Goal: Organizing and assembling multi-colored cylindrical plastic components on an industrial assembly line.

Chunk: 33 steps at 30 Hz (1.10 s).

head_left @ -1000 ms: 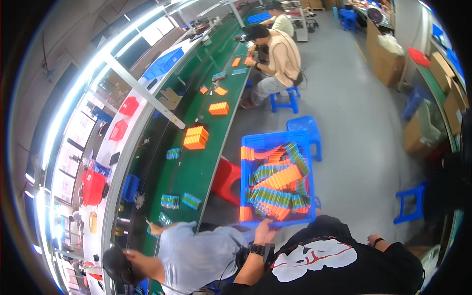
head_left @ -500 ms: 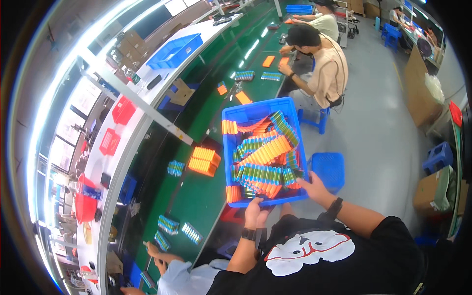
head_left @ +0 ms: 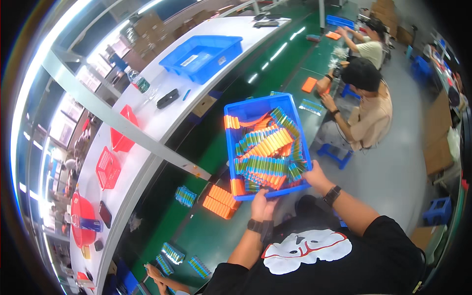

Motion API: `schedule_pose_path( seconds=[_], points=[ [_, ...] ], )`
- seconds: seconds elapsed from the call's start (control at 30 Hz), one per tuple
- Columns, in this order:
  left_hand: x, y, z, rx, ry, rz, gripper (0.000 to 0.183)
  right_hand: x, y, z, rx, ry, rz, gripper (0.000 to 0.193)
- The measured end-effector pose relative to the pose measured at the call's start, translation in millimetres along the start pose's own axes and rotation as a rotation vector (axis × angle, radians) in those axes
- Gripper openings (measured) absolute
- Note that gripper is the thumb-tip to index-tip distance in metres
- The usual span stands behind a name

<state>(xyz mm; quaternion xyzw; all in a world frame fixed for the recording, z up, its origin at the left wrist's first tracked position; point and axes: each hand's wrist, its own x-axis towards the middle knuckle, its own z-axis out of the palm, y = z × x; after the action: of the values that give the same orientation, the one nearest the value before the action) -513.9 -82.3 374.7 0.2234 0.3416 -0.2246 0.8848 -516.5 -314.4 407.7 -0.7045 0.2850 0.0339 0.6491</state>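
Observation:
A blue plastic bin (head_left: 287, 191) is held up in front of me over the edge of the green bench. It is heaped with rows of joined cylinders (head_left: 268, 144), orange and blue-green, that look like batteries. Near its lower left, my left hand (head_left: 262, 205) is closed on the near rim. My right hand (head_left: 317, 178) grips the near right corner, thumb over the edge. The fingers under the bin are hidden. Just below and left of the bin, a stack of orange cylinder rows (head_left: 221, 200) sits on the bench.
The green bench (head_left: 196, 236) carries more blue-green rows (head_left: 185, 196). A white shelf (head_left: 169, 110) on the left holds an empty blue bin (head_left: 201, 59) and red baskets (head_left: 108, 167). A metal post (head_left: 132, 125) slants across. Seated co-workers (head_left: 366, 105) are ahead right; another's hand (head_left: 156, 275) is lower left.
The view has swung left, bringing the white shelf and its blue bin nearer. The held bin stays in both hands and now covers more of the green bench; the blue stool beside it is mostly hidden.

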Motion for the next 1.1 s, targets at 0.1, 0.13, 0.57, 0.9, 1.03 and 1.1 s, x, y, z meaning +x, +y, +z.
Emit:
schedule_pose_path(
  seconds=[0.1, 0.13, 0.57, 0.9, 1.03, 1.1],
  points=[
    [27.6, 20.7, 42.4, -0.022, 0.007, 0.106, 0.031, 65.3, -38.1, 12.0, 0.029, -0.175, 0.003, 0.047],
    [36.4, 29.2, 55.5, -0.038, 0.017, 0.121, 0.031, 83.5, -51.2, 18.8, 0.019, -0.226, -0.013, 0.047],
    [26.5, 156.8, 78.4, 0.784, 0.256, 0.893, 0.029, 308.3, -146.5, 70.3, 0.019, -0.691, 0.036, 0.055],
    [163.9, 259.0, 62.6, 0.544, 0.21, 0.233, 0.04, 364.5, -164.8, 106.7, -0.11, -0.902, 0.085, 0.046],
    [184.8, 245.9, 57.6, 0.477, 0.302, 0.273, 0.038, 405.3, -182.0, 135.9, -0.202, -1.004, 0.031, 0.042],
    [189.6, 238.1, 54.3, 0.328, 0.341, 0.34, 0.034, 428.9, -201.5, 148.5, -0.219, -0.988, -0.015, 0.031]
  ],
)
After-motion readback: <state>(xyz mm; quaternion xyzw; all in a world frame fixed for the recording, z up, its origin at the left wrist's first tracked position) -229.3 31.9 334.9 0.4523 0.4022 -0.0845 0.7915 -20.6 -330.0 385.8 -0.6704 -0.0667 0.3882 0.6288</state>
